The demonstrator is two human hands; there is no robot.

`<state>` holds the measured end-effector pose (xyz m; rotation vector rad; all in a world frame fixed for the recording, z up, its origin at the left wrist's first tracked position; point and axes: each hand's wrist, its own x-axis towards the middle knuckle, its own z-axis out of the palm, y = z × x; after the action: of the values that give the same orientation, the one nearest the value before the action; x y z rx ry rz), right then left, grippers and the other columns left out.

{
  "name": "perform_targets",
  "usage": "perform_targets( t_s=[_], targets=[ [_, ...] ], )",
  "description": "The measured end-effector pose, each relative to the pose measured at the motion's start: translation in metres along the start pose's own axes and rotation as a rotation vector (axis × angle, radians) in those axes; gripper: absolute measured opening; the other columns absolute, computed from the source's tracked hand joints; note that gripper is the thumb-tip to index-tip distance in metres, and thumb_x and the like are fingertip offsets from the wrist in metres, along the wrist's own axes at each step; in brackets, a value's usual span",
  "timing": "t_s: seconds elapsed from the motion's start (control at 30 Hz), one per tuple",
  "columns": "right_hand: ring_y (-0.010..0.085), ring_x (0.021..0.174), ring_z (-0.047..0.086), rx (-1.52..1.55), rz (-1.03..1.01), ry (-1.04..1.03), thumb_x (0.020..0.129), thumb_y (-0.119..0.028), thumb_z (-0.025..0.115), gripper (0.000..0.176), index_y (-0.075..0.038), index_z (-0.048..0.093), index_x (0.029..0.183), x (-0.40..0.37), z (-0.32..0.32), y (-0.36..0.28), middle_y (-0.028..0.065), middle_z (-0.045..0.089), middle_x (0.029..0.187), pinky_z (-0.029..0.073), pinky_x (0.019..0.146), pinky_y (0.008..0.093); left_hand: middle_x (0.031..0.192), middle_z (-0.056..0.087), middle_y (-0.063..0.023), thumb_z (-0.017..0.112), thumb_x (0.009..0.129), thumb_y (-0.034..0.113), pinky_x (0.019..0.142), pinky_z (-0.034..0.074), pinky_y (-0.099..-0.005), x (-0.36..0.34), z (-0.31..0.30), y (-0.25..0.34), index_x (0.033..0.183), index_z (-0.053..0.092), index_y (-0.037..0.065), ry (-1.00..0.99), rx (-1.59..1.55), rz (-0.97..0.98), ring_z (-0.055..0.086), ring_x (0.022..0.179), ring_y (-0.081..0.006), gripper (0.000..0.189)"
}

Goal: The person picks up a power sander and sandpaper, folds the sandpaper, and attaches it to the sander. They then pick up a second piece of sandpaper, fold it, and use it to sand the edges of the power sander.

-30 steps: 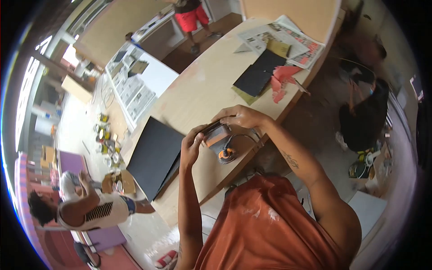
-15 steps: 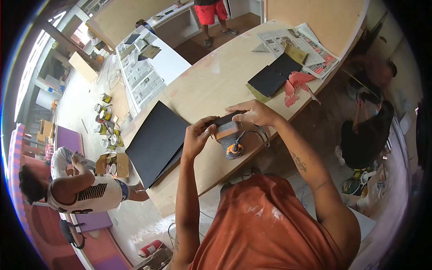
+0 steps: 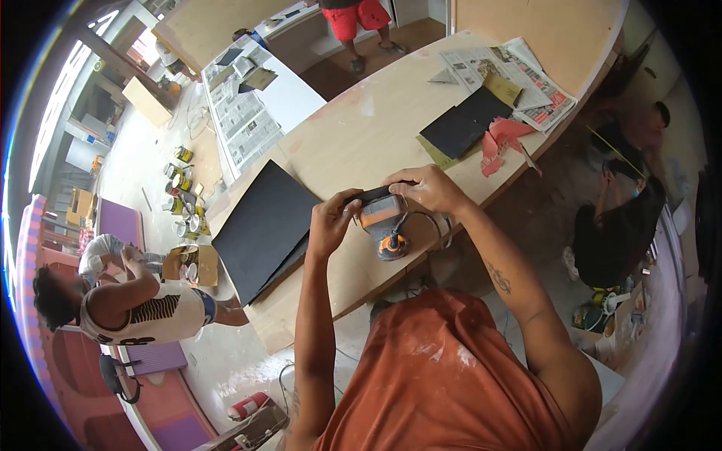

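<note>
An orange-and-grey electric sander point(image 3: 382, 216), dusty and with its cord at the right, lies tilted on the wooden tabletop point(image 3: 331, 165), orange end toward me. Along its far side runs a black strip, apparently sandpaper point(image 3: 376, 193). My left hand point(image 3: 331, 222) is closed on the left end of the sander, thumb and fingers at the strip. At the right end, my right hand point(image 3: 427, 189) grips the strip and the sander's edge with bent fingers. Large black sheets point(image 3: 267, 229) lie left of my left hand.
Farther right on the table are smaller black sheets point(image 3: 466, 124), torn red paper point(image 3: 500, 139) and newspapers point(image 3: 530, 90). Paint cans point(image 3: 180, 180) stand on the floor at left. One person point(image 3: 150, 308) is at left, another point(image 3: 624, 203) crouches at right, and a third in red shorts point(image 3: 356, 26) stands behind.
The view has shifted slightly, so the table and surroundings appear a little to the right. Both hands remain on the sander, with only slight finger movement.
</note>
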<state>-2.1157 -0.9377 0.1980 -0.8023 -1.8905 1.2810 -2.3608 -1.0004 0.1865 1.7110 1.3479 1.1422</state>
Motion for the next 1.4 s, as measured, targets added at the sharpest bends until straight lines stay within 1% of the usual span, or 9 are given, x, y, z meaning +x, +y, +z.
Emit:
perform_targets(
  t_s=[0.2, 0.47, 0.57, 0.7, 0.8, 0.83, 1.03, 1.23, 1.4],
  targets=[
    [0.0222, 0.09, 0.068, -0.27, -0.253, -0.045, 0.089, -0.019, 0.068, 0.022, -0.001, 0.071, 0.102, 0.014, 0.007, -0.01, 0.013, 0.071, 0.098, 0.052, 0.08, 0.0322, 0.076, 0.068, -0.01, 0.065, 0.093, 0.015, 0.065, 0.05, -0.0269, -0.002, 0.003, 0.008, 0.109, 0.067, -0.002, 0.02, 0.058, 0.044, 0.06, 0.069, -0.0092, 0.024],
    [0.0199, 0.086, 0.067, -0.067, -0.024, -0.024, 0.085, -0.014, 0.071, 0.019, -0.001, 0.072, 0.098, 0.009, 0.013, -0.013, 0.011, 0.071, 0.093, 0.051, 0.081, 0.0316, 0.09, 0.072, -0.0107, 0.062, 0.094, 0.01, 0.075, 0.051, -0.0267, -0.004, 0.002, 0.005, 0.11, 0.066, -0.005, 0.016, 0.015, 0.038, 0.063, 0.081, -0.0114, 0.022],
    [0.0184, 0.083, 0.066, -0.091, -0.179, 0.056, 0.084, -0.014, 0.072, 0.019, -0.001, 0.071, 0.097, 0.01, 0.02, 0.0, 0.0094, 0.07, 0.091, 0.051, 0.079, 0.0305, 0.103, 0.07, -0.0114, 0.06, 0.095, 0.005, 0.086, 0.049, -0.0281, -0.005, 0.0, 0.002, 0.111, 0.064, -0.008, -0.012, -0.182, -0.063, 0.062, 0.093, -0.0144, 0.022],
    [0.0198, 0.085, 0.065, 0.174, 0.057, 0.01, 0.081, -0.017, 0.072, 0.02, -0.003, 0.072, 0.095, 0.009, 0.025, -0.004, 0.0113, 0.071, 0.095, 0.05, 0.082, 0.0314, 0.106, 0.069, -0.0114, 0.059, 0.092, 0.002, 0.091, 0.047, -0.0298, 0.003, -0.009, 0.007, 0.109, 0.063, -0.007, -0.122, -0.344, -0.182, 0.063, 0.098, -0.0158, 0.02],
    [0.0164, 0.087, 0.063, 0.057, -0.033, 0.0, 0.083, -0.016, 0.072, 0.021, -0.002, 0.071, 0.099, 0.009, 0.021, -0.006, 0.0092, 0.07, 0.096, 0.049, 0.083, 0.0289, 0.107, 0.069, -0.012, 0.059, 0.091, 0.001, 0.09, 0.047, -0.0294, 0.002, -0.01, 0.005, 0.108, 0.063, -0.007, -0.131, -0.301, -0.152, 0.063, 0.098, -0.0161, 0.019],
    [0.016, 0.089, 0.062, 0.156, 0.154, -0.063, 0.083, -0.017, 0.072, 0.022, -0.003, 0.072, 0.1, 0.009, 0.017, -0.01, 0.0085, 0.07, 0.096, 0.048, 0.085, 0.0294, 0.108, 0.069, -0.0125, 0.058, 0.09, 0.0, 0.09, 0.047, -0.0301, 0.002, -0.01, 0.003, 0.106, 0.063, -0.006, -0.121, -0.3, -0.162, 0.063, 0.098, -0.017, 0.018],
    [0.014, 0.092, 0.062, 0.33, 0.162, -0.094, 0.087, -0.021, 0.071, 0.027, -0.005, 0.072, 0.109, 0.009, 0.016, 0.001, 0.0098, 0.071, 0.103, 0.046, 0.09, 0.0287, 0.111, 0.068, -0.0137, 0.056, 0.089, 0.001, 0.094, 0.045, -0.0312, 0.002, -0.013, -0.011, 0.105, 0.064, -0.006, -0.099, -0.375, -0.212, 0.061, 0.103, -0.018, 0.019],
    [0.0129, 0.085, 0.064, 0.127, 0.133, -0.025, 0.088, -0.018, 0.07, 0.023, -0.004, 0.074, 0.106, 0.004, 0.007, -0.005, 0.0073, 0.074, 0.091, 0.05, 0.083, 0.0274, 0.113, 0.067, -0.013, 0.057, 0.09, 0.002, 0.097, 0.043, -0.0316, 0.0, -0.01, -0.001, 0.108, 0.064, -0.006, -0.089, -0.278, -0.16, 0.06, 0.106, -0.0191, 0.022],
    [0.0126, 0.084, 0.065, 0.211, 0.136, -0.067, 0.088, -0.014, 0.07, 0.023, -0.002, 0.073, 0.107, 0.006, 0.007, 0.0, 0.009, 0.074, 0.094, 0.051, 0.081, 0.0269, 0.114, 0.067, -0.0125, 0.057, 0.091, 0.004, 0.098, 0.043, -0.0311, 0.001, -0.01, 0.008, 0.112, 0.065, -0.006, -0.12, -0.264, -0.157, 0.06, 0.107, -0.0188, 0.025]
  ],
)
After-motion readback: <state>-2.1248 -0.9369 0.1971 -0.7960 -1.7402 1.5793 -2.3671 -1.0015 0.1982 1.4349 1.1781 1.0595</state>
